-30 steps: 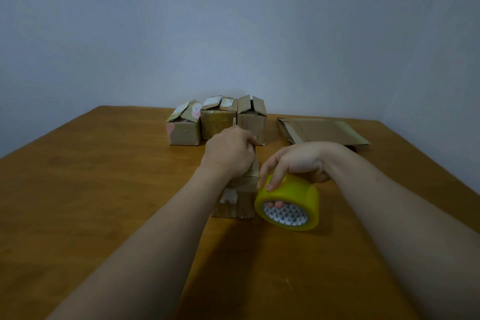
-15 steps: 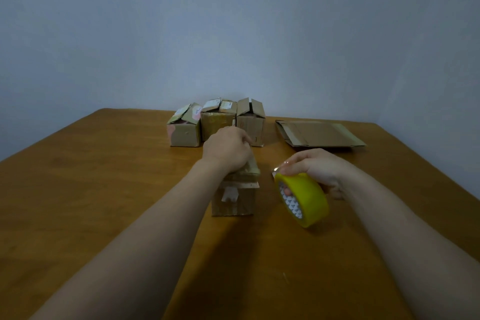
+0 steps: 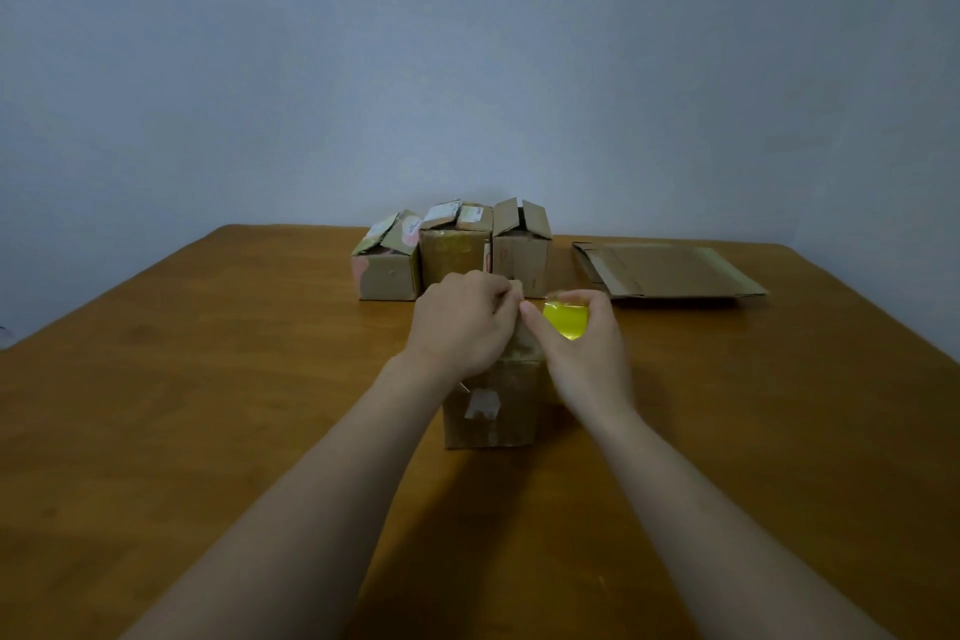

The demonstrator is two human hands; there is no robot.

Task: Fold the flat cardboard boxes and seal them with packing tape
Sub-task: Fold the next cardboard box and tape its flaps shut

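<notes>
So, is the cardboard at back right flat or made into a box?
Flat: the cardboard lies level on the table, with no walls raised.

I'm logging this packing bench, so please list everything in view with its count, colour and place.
table: one, brown wood, under everything.
wall: one, blue-grey, behind the table.
near box: one, brown, middle of the table, under both hands.
back boxes: three, brown, side by side at the back of the table, top flaps partly raised.
flat cardboard: brown, lying flat at the back right; number of sheets unclear.
tape roll: one, yellow, by the top of the near box.
left hand: one, fingers curled on the top of the near box.
right hand: one, holds the tape roll.
</notes>
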